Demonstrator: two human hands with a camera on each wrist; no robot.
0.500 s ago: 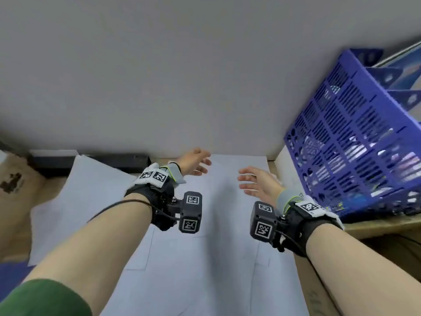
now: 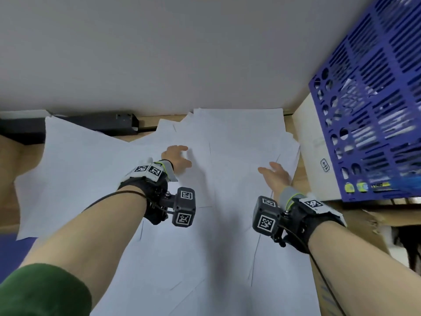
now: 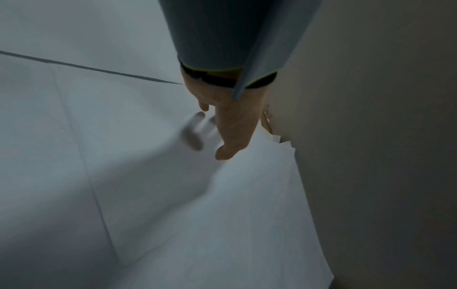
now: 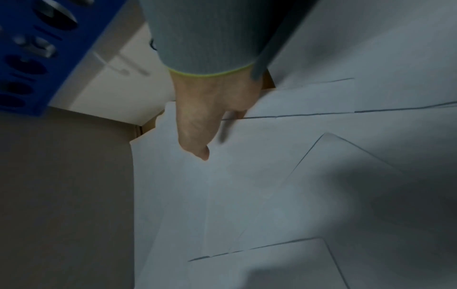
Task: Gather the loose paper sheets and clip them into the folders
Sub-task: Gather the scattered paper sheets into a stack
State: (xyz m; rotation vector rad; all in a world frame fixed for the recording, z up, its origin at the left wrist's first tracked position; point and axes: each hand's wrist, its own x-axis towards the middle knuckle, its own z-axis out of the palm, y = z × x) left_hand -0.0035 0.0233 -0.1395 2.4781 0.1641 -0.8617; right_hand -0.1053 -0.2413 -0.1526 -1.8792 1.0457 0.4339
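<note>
Several loose white paper sheets (image 2: 218, 224) lie spread and overlapping across the wooden desk (image 2: 13, 156), reaching the grey wall. My left hand (image 2: 178, 157) hovers low over the sheets left of centre, fingers relaxed and empty; its thumb (image 3: 226, 150) points down at the paper (image 3: 123, 176). My right hand (image 2: 274, 173) hovers over the sheets' right part, fingers extended, holding nothing; its thumb (image 4: 197, 150) is just above the paper (image 4: 272, 185). No folder shows plainly.
A blue perforated file rack (image 2: 373, 115) stands at the right on a white box (image 2: 316, 156). A black bar-shaped object (image 2: 95, 125) lies along the wall at the back left. A blue surface (image 2: 11, 254) shows at the lower left edge.
The view has tilted down and nearer the desk. Both hands have come a little apart and sit lower over the sheets, the right one now more edge-on.
</note>
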